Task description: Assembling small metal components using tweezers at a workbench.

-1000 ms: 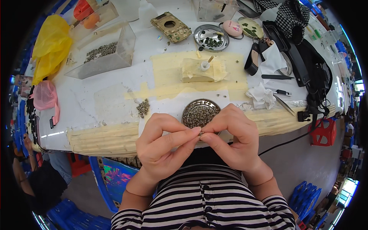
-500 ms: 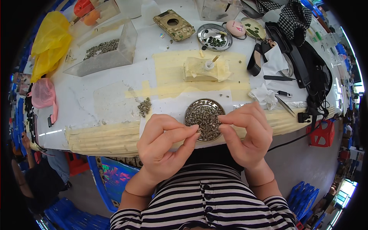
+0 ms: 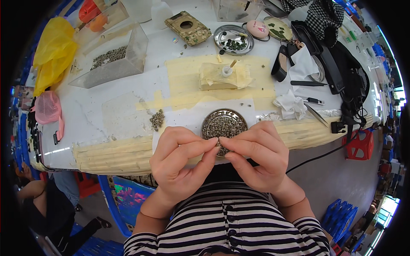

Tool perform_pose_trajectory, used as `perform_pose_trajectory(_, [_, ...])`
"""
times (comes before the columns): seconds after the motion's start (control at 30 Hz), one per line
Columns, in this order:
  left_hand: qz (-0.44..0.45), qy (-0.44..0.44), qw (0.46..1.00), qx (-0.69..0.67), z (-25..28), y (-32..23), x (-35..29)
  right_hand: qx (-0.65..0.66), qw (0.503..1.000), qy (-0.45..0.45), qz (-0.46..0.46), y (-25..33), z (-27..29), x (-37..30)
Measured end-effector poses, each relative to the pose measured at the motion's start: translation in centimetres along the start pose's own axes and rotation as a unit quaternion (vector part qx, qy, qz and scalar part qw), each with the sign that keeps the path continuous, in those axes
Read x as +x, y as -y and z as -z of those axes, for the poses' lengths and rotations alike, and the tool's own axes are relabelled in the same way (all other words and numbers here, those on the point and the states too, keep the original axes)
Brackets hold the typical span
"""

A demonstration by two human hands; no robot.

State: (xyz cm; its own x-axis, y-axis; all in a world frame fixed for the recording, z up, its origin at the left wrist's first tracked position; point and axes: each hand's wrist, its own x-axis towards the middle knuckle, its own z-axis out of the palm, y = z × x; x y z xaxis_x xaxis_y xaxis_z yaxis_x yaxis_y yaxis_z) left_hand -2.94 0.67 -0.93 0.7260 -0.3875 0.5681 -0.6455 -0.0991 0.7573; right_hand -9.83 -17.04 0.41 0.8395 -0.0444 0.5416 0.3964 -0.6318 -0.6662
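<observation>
A round metal dish (image 3: 225,111) full of small silvery-brown metal pieces (image 3: 226,126) sits at the table's near edge, between my hands. My left hand (image 3: 181,160) is closed in a pinch over the dish's near left side, a tiny metal piece at its fingertips. From the other side, my right hand (image 3: 259,158) has its index fingertip against that same spot, its thumb just below. Whether the right fingers grip anything is too small to make out. Both hands hide the near part of the dish. A loose pile of similar pieces (image 3: 157,120) lies left of it.
Beyond the dish stands a taped block (image 3: 218,79) with a small white cup and stick. Farther back are a camouflage-patterned box (image 3: 188,27) and a metal plate (image 3: 233,39). A clear bin (image 3: 139,55) stands left; tweezers (image 3: 317,115), crumpled tissue (image 3: 291,104) and a cutter (image 3: 314,100) lie right.
My right hand has moved left from the dish's right side, and its fingertips now meet those of my left hand. The left hand keeps its pinch. The view has shifted slightly.
</observation>
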Motion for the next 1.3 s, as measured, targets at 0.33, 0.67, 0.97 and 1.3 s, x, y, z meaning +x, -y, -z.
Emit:
perform_pose_trajectory(0.33, [0.03,0.0,0.999,0.03,0.1,0.0,-0.4,-0.092,0.983,-0.136,-0.077,-2.4,3.8,0.0])
perform_pose_trajectory(0.67, [0.047,-0.014,0.997,0.061,0.0,0.3,0.0,-0.196,0.974,-0.085,-0.069,-3.6,3.9,-1.4])
perform_pose_trajectory(0.97, [0.076,-0.032,0.995,0.048,0.7,0.5,0.5,-0.165,0.983,-0.08,-0.031,-3.1,2.5,-0.1])
perform_pose_trajectory(1.3, [0.017,-0.066,0.995,0.075,-0.7,0.6,3.7,-0.212,0.968,-0.108,0.074,-4.3,1.9,7.6])
